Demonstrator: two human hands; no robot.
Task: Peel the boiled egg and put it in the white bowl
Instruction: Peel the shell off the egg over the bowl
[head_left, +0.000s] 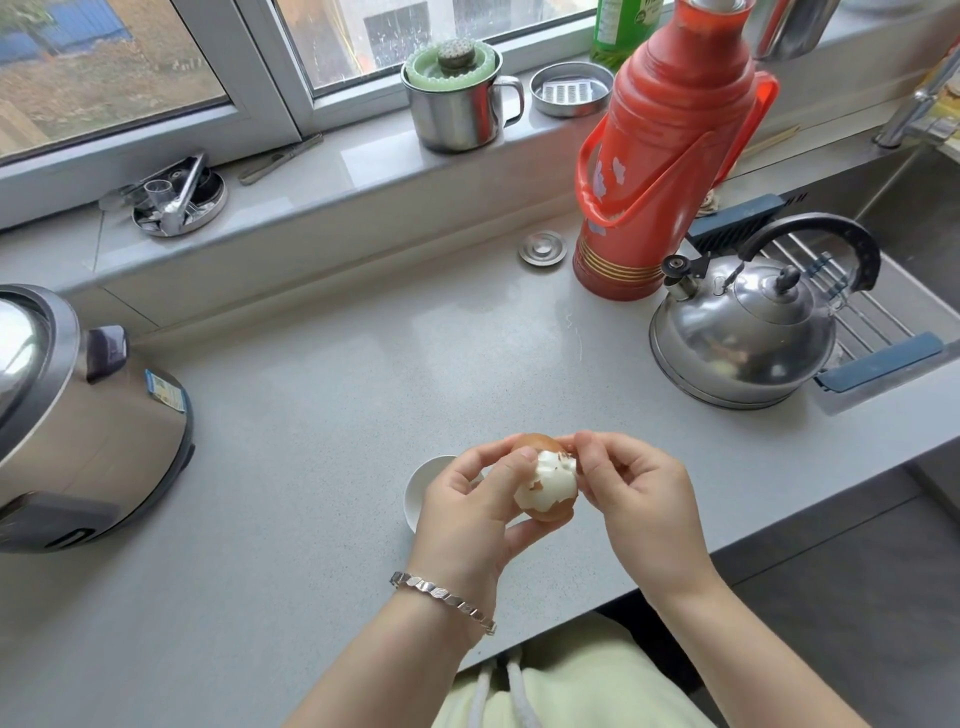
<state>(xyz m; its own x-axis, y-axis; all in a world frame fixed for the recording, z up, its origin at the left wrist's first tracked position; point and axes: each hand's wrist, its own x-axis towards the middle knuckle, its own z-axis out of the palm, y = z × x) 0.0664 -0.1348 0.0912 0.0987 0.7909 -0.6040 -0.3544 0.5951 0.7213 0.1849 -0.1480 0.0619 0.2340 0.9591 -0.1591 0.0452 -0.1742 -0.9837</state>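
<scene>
Fingers (488, 460) of the left hand (462, 512) are curling round the boiled egg (545, 488), holding it up above the grey counter (363, 389), with the thumb lying along the edge of the bared white. Thumb and forefinger of the right hand (634, 493) are pinching together at the egg's upper right side, where brown shell is meeting the peeled patch. Shell is clinging to the top and bottom of the egg, while the middle is showing white with small flecks. Just beside and partly behind the left hand, the white bowl (418, 491) is sitting on the counter, its inside mostly hidden. A silver bracelet (441, 597) is circling the left wrist. Farther back, a steel kettle (743, 332) and a red thermos (660, 156) are standing to the right, and a rice cooker (88, 415) is sitting on the left.
</scene>
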